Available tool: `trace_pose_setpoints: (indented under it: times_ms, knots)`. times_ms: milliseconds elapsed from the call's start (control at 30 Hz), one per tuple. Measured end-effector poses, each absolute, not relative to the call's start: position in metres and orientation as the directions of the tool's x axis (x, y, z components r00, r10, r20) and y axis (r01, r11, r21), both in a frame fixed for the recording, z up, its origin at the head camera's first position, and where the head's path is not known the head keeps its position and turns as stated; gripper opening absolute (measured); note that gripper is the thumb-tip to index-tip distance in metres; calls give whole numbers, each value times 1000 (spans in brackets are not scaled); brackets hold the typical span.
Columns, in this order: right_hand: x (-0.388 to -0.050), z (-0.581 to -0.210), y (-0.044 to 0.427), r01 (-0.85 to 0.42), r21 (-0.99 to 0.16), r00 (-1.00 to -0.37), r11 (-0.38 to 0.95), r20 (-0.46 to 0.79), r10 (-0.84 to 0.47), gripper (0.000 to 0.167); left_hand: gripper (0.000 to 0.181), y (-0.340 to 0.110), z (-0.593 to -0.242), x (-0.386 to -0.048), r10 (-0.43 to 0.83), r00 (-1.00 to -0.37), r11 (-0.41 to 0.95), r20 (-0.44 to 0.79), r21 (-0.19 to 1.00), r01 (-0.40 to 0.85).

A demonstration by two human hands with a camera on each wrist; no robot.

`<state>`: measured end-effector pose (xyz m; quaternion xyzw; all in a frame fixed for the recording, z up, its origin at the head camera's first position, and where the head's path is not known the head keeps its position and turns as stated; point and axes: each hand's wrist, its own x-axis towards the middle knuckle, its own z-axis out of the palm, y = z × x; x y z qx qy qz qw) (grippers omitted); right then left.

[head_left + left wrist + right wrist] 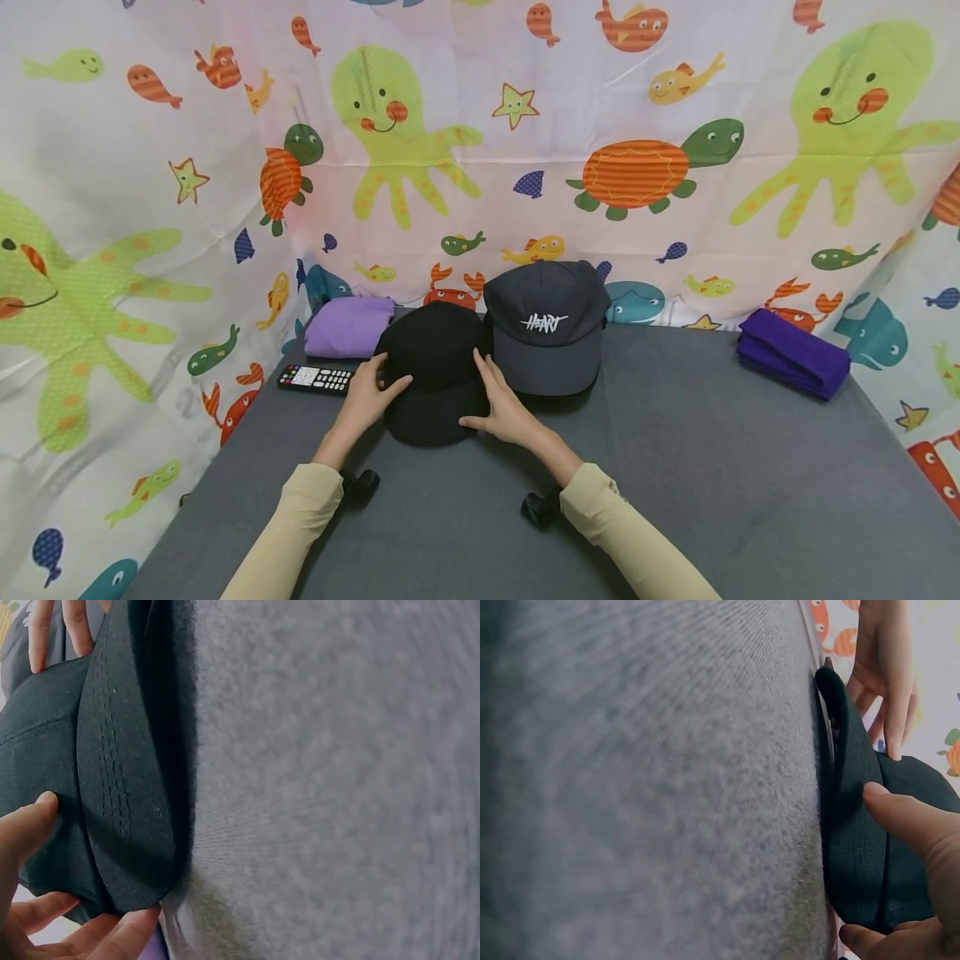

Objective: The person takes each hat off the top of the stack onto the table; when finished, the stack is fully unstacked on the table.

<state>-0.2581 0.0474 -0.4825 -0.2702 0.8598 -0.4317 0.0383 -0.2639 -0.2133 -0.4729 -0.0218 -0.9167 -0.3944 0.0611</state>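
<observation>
A black cap (431,354) lies crown up on the grey table, its brim toward the front. My left hand (362,408) grips its left side; in the left wrist view the thumb rests on the cap (124,772) and the fingers bend at the edge. On the other side my right hand (513,414) holds it, with the thumb by the brim and fingertips along the crown. The right wrist view shows this thumb over the cap (853,832) and the fingers at its edge. What lies beneath the cap is hidden.
A dark cap with white lettering (546,329) stands right beside the black one. Behind on the left are a lilac folded cloth (348,327) and a remote control (318,378). A folded purple cloth (793,352) lies far right. Patterned curtains (465,83) border the grey table (675,467).
</observation>
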Motion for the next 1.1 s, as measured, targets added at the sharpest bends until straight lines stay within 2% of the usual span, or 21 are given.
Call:
trace_pose_setpoints:
  times_ms: [333,533,800,933,1100]
  knots:
    - [-257,-481,49,-454,-763,-830,460,175,-529,112,72,-211,-465,-268,39,-974,696,225,693,188]
    - [-260,-479,47,-466,-751,-831,468,191,-522,111,78,-211,-457,-275,81,-962,691,262,681,244]
    - [-272,-480,41,-480,-728,-829,490,195,-524,111,106,-224,-461,-293,238,-963,691,123,675,257]
    - [-277,-482,37,-498,-699,-823,514,193,-534,113,121,-231,-462,-295,326,-945,687,29,679,258]
    - [-282,-483,33,-497,-679,-821,541,165,-547,119,136,-235,-465,-295,413,-910,689,-31,664,290]
